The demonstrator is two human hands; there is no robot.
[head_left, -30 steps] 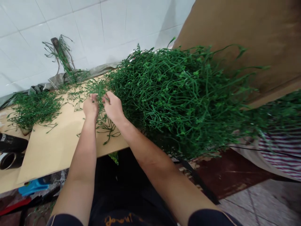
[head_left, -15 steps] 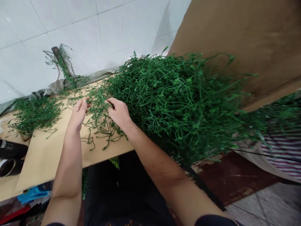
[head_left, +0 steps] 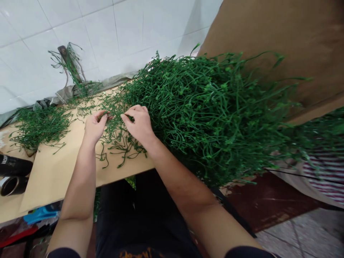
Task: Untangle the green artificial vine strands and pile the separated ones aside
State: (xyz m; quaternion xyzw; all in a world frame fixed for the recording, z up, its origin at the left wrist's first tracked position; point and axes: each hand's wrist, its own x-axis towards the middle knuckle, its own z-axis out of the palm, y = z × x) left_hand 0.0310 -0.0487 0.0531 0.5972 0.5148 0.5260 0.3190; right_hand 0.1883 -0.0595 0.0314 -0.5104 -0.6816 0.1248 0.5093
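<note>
My left hand (head_left: 96, 125) is closed in a pinch over the cardboard sheet (head_left: 56, 172), its thumb and fingertips on a thin green stem whose outline blends into those behind it. Facing it, a short gap to the right, my right hand (head_left: 138, 123) also pinches thin green stems between thumb and forefinger. Loose green stems (head_left: 115, 132) with small branching tips lie scattered beneath and between both hands; they look like artificial plant stems. Beside my right hand rises a big tangled heap of the same stems (head_left: 204, 107).
A smaller pile of stems (head_left: 40, 125) lies at the left. Behind it a wooden post (head_left: 68, 62) draped with stems leans near the tiled wall (head_left: 107, 39). Black cylinders (head_left: 14, 166) stand at the left edge. A large cardboard panel (head_left: 268, 36) rises at the right.
My left hand has moved right, closer to my right hand, and its thumb and fingertips have come together. My right hand has shifted slightly and its fingers are more curled. The view has tilted slightly.
</note>
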